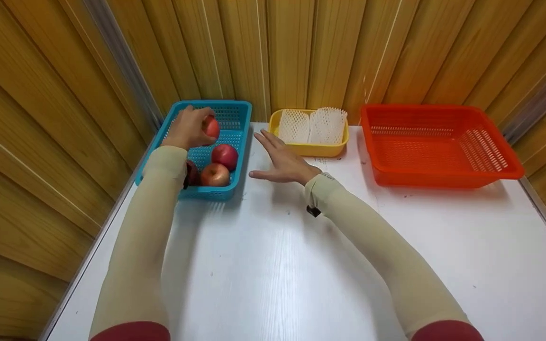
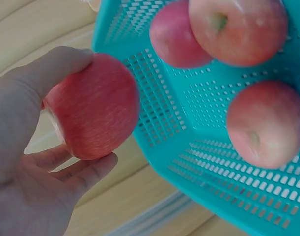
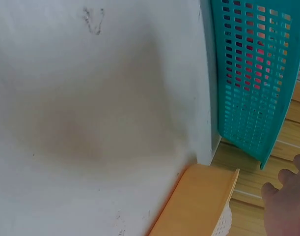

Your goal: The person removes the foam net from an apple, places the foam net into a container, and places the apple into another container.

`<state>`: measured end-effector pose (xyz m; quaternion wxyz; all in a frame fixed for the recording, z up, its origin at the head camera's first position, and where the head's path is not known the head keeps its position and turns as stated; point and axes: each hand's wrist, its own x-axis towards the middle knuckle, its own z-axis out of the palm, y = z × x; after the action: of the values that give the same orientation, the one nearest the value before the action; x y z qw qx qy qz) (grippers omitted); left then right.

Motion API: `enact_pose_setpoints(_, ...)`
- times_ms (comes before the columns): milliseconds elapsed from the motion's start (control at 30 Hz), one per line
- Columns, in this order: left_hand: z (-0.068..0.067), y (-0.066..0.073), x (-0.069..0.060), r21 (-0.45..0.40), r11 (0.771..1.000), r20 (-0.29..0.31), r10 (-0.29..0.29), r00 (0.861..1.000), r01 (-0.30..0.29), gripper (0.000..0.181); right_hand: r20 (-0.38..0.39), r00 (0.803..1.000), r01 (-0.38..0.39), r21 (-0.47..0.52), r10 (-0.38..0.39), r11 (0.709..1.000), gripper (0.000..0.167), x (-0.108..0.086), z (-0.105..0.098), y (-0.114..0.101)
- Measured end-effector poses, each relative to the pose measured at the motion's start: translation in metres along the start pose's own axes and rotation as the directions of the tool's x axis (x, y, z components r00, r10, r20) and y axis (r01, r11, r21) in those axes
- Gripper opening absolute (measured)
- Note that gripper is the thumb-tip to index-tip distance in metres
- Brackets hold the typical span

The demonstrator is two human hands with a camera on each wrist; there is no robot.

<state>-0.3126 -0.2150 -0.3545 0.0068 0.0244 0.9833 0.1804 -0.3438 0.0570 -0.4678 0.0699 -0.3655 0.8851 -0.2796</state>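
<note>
My left hand (image 1: 189,127) grips a red apple (image 2: 98,105) between thumb and fingers, over the blue basket (image 1: 242,142). Inside that basket lie more apples: a dark red one (image 1: 224,156), a paler one (image 1: 215,175), and another (image 1: 193,173) partly hidden by the left wrist. Fingers extended and holding nothing, my right hand (image 1: 282,158) hovers above the table between the blue basket and a small yellow basket (image 1: 318,150). White foam net sleeves (image 1: 327,125) sit in the yellow basket. In the right wrist view only some fingers (image 3: 287,196) show at the lower right.
A large orange-red basket (image 1: 443,177) stands on the right of the white table (image 1: 273,265), with nothing visible inside. Wooden panel walls (image 1: 292,52) rise behind and at both sides of the table.
</note>
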Motion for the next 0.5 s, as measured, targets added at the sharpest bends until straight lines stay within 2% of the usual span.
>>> enact_pose_setpoints(233,-0.008,-0.020,-0.007,0.000,0.999,-0.005,-0.036,0.999,0.036,0.065,0.025,0.999,0.019,0.003,-0.020,1.000,0.110,0.009,0.005,-0.012)
enact_pose_setpoints(500,-0.011,-0.031,-0.015,-0.024,0.998,0.009,-0.061,0.998,0.062,0.064,0.059,0.998,0.027,0.005,-0.028,1.000,0.109,0.016,0.007,-0.021)
